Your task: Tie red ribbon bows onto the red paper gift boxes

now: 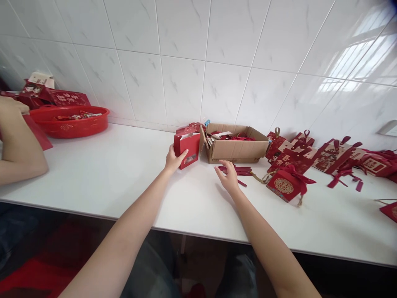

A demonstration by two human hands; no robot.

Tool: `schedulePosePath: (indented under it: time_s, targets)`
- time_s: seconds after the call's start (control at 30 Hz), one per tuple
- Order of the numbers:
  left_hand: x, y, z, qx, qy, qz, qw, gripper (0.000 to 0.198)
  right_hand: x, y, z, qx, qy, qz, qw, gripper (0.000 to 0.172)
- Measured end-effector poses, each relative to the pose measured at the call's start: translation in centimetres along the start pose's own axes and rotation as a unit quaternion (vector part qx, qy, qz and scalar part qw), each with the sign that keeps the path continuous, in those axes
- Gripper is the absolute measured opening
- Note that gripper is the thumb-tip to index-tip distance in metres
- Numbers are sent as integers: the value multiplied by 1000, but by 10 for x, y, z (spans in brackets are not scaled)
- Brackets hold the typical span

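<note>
My left hand (pixel 174 159) holds a red gift box (pixel 190 150) upright near the middle of the table, thumb on its front beside a small clear window. The box's top looks open. My right hand (pixel 228 176) is apart from it, fingers spread and slightly curled, beside a bunch of dark red ribbons (pixel 243 170) lying on the table. Nothing shows in my right hand. Just behind the ribbons stands an open cardboard box (pixel 237 151) with red and white pieces in it.
Several red gift boxes with ribbon bows (pixel 283 185) stand at the right. A red plastic basin (pixel 74 124) with small wrapped items is at the left, near another person's arm (pixel 21 145). The white table (pixel 124 165) meets a tiled wall.
</note>
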State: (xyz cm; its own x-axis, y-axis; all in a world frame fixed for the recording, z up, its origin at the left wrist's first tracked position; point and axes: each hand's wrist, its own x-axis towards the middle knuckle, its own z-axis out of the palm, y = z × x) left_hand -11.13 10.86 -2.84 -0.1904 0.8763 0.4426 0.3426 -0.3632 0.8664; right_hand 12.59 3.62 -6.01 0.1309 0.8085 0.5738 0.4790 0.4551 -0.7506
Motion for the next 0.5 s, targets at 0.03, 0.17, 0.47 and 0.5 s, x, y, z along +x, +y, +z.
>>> schedulePosePath:
  time_s: [0.03, 0.17, 0.47, 0.5]
  targets:
    - [-1, 2, -1, -26, -11, 4, 1000, 59, 0, -1, -1, 4, 0, 2, 1000, 36]
    - [-9, 19, -6, -135, -105, 15, 985, 42, 3, -9, -5, 46, 11, 26, 999, 45]
    - [-47, 63, 6, -201, -368, -37, 907, 42, 7, -35, -33, 272, -144, 66, 949, 67]
    - [-49, 65, 8, -201, -367, -41, 907, 42, 6, -37, -34, 271, -141, 73, 949, 65]
